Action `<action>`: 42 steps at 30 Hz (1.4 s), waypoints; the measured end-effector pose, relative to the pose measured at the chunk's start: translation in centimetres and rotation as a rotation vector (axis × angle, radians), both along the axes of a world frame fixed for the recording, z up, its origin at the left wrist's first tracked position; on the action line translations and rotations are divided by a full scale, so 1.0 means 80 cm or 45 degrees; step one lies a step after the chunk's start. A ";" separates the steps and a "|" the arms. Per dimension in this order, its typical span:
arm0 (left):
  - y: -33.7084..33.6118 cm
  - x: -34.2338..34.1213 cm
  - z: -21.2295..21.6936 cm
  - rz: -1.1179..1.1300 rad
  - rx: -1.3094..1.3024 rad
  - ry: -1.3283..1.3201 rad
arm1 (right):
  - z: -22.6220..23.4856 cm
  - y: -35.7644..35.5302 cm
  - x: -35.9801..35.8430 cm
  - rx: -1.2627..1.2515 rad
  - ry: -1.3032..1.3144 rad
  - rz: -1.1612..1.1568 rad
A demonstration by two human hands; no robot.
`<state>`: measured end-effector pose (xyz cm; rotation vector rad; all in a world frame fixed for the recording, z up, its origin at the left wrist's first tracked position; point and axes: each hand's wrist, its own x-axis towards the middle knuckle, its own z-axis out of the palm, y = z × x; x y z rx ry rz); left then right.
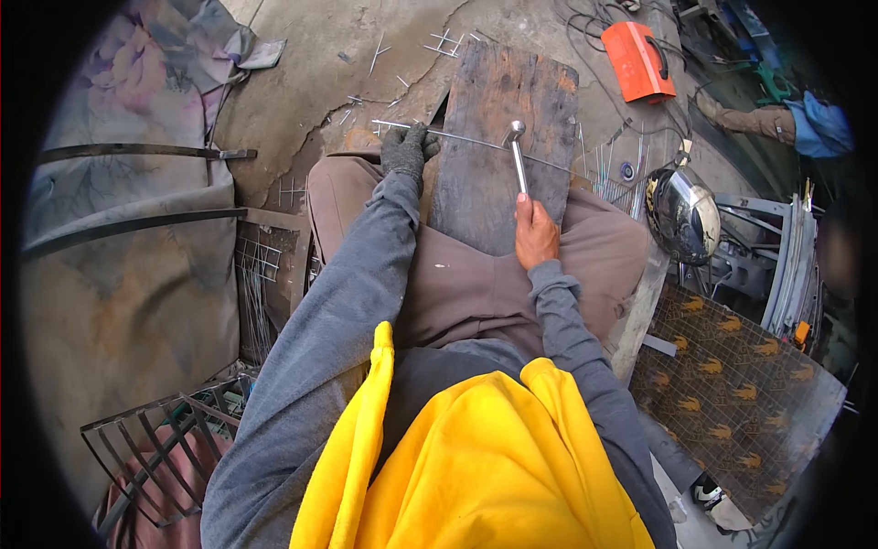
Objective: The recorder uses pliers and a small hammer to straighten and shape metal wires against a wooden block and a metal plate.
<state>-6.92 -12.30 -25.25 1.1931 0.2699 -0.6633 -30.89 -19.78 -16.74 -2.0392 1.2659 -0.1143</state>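
Note:
My left hand [405, 152], in a dark grey knit glove, is closed around a thin metal rod [471, 140]. The rod runs from left of the glove across a worn wooden board [477, 203], slanting down to the right. My bare right hand [537, 234] grips the handle of a hammer [520, 166]. Its shiny steel head is over the board, right by the rod; whether they touch I cannot tell. The board extends away from between my legs.
Cut rods and small welded rod pieces [444, 43] lie on the concrete floor ahead. An orange box with a black handle [637, 62] stands far right, near cables. A welding helmet [684, 215] and patterned panel [732, 384] are at right. A metal-bar frame [165, 448] is lower left.

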 end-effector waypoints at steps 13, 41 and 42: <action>-0.005 -0.026 0.001 -0.221 0.644 -0.435 | 0.005 0.006 0.000 -0.009 -0.190 -0.013; -0.004 -0.004 -0.018 -0.017 0.057 -0.085 | 0.001 0.008 0.004 -0.014 -0.059 -0.058; -0.003 -0.006 -0.020 0.004 0.082 -0.078 | 0.004 0.009 0.004 0.018 -0.035 -0.050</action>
